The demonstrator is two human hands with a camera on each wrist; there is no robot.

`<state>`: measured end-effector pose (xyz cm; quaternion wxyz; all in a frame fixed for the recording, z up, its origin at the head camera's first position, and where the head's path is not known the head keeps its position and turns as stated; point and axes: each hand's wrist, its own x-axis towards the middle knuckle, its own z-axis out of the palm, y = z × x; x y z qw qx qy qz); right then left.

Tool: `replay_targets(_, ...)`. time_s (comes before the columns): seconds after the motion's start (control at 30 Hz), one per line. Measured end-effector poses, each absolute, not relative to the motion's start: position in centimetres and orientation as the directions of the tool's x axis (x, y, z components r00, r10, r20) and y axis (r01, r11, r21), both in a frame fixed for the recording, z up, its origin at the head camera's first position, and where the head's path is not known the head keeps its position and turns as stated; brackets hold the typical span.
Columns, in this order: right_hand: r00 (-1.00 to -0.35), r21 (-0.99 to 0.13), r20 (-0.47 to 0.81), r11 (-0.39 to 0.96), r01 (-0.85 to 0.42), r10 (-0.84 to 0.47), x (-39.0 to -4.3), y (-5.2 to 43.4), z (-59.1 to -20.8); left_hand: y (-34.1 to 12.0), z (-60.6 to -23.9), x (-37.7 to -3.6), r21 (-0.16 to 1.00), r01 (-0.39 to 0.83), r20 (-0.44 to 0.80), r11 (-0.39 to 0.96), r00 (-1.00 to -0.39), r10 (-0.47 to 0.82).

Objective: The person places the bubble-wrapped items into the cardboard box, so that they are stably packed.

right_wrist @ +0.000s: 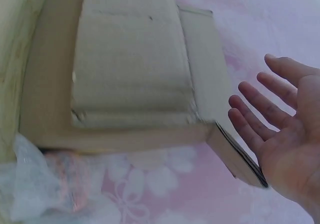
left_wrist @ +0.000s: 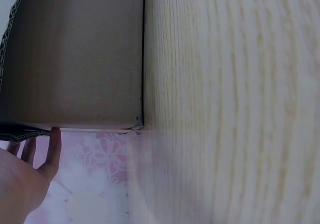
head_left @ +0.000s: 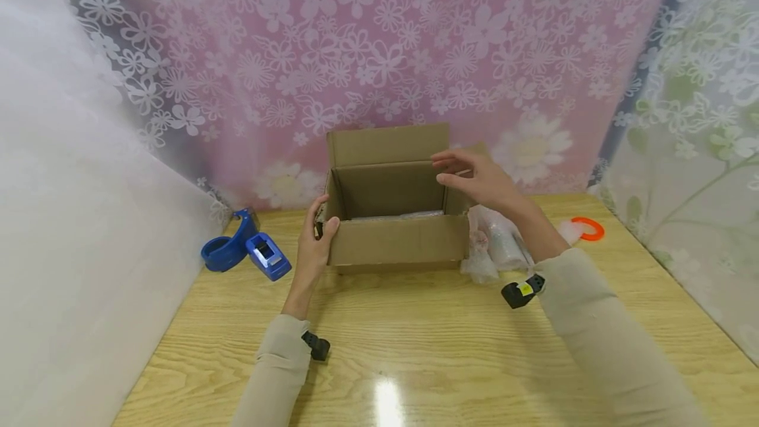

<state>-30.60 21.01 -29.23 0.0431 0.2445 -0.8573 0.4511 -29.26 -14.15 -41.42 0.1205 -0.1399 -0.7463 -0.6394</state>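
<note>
Left hand (head_left: 314, 242) gripped the cardboard box (head_left: 394, 239) at its near-left corner, thumb on front. Right hand (head_left: 474, 176) hovered over the right flap, fingers straight, holding nothing.

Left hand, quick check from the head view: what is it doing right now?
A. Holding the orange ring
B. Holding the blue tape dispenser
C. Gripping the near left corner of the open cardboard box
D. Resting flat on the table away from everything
C: the left hand curls round the near left corner of the cardboard box, while the blue tape dispenser lies untouched to its left.
</note>
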Motion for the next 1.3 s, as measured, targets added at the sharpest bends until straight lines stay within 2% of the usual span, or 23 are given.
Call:
replay_targets(0.4,-0.903,-0.792,0.354,0.436,-0.427,-0.243,-28.9,26.7,-29.1,-14.2,-41.6,-29.3,0.920,0.365,0.361,0.143,-0.931,0.055)
replay_targets(0.77,-0.926,-0.822,0.356,0.429,-0.374,-0.126,-27.9,31.3,-31.0,-14.3,-41.8,-29.4,0.914,0.374,0.371,0.154,-0.927,0.052)
replay_targets(1.03,-0.947,-0.823,0.298,0.471,-0.318,-0.119,-27.5,34.0,-33.4,-14.2,-41.7,-29.3,0.911,0.380,0.377,0.158,-0.925,0.053)
replay_targets(1.3,-0.984,-0.804,0.144,0.568,-0.179,-0.106,-27.3,36.8,-36.4,-14.2,-41.6,-29.3,0.910,0.385,0.381,0.154,-0.923,0.057)
